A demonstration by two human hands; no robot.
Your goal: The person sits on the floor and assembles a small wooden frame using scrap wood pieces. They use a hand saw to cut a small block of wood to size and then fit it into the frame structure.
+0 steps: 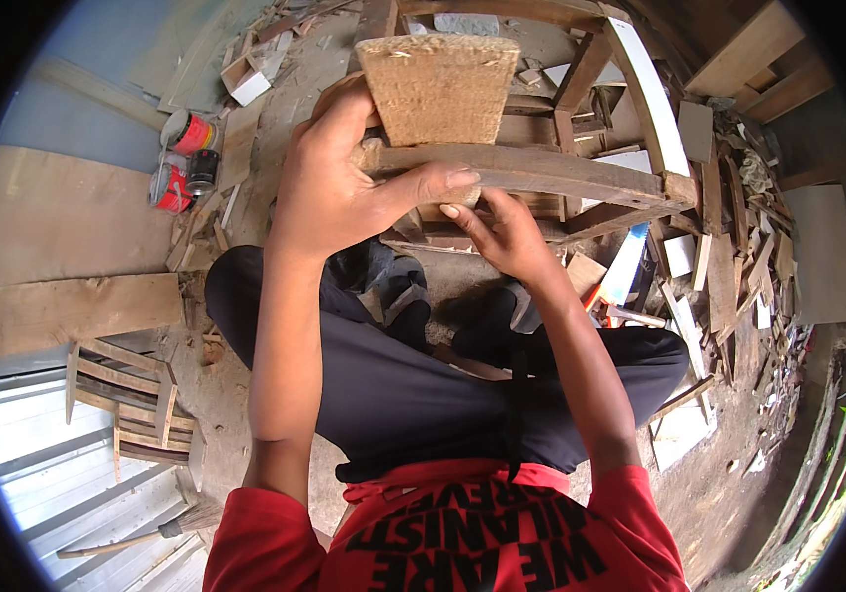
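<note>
while the right hand (510,235) pinches, the left hand (319,183) seems to brace

a small block (469,197) sits pinched beside the rail (571,175); left fingers curl around the tapered board (440,94), likely to steady it. beyond, a saw (626,266) lies right.

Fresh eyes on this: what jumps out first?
First, the rough pale board at top centre, above the curved rail of a wooden frame; the left hand is at the board's left edge, the right hand at the rail's lower edge. Then the saw among wood scraps at right, and the red and black cans at upper left.
</note>
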